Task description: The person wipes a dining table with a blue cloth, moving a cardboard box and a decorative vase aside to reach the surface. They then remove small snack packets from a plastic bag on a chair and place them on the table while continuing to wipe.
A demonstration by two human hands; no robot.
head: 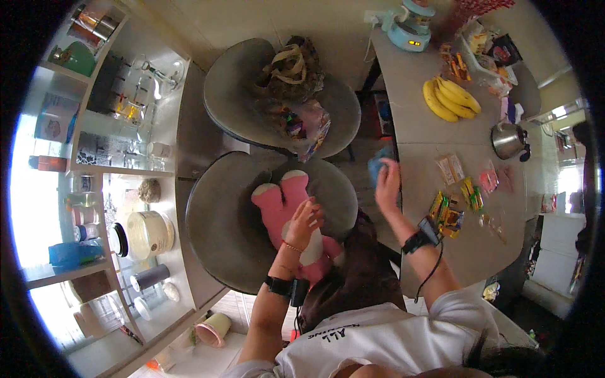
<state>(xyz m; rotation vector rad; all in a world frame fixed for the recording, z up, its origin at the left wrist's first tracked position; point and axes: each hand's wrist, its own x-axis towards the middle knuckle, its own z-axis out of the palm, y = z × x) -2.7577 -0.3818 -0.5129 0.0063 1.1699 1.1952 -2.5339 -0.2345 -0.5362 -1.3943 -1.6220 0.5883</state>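
Observation:
A pink and white plush toy (280,208) lies on the seat of the nearer grey chair (222,212). Over the toy is my left hand (305,222), its fingers slightly bent and apart; whether it touches the plush is unclear. At the table's left edge, my right hand (388,182) grips a blue cloth (379,163), partly blurred. To the right of that hand, snack packets in yellow and green wrappers (445,213) lie on the grey table (416,165).
Bananas (451,99), a steel kettle (508,141) and a light-blue appliance (410,33) stand farther along the table. Bags (298,71) fill the farther chair (231,85). On the left rises a shelf unit (184,264) with jars and glassware. A plant pot (212,329) is below it.

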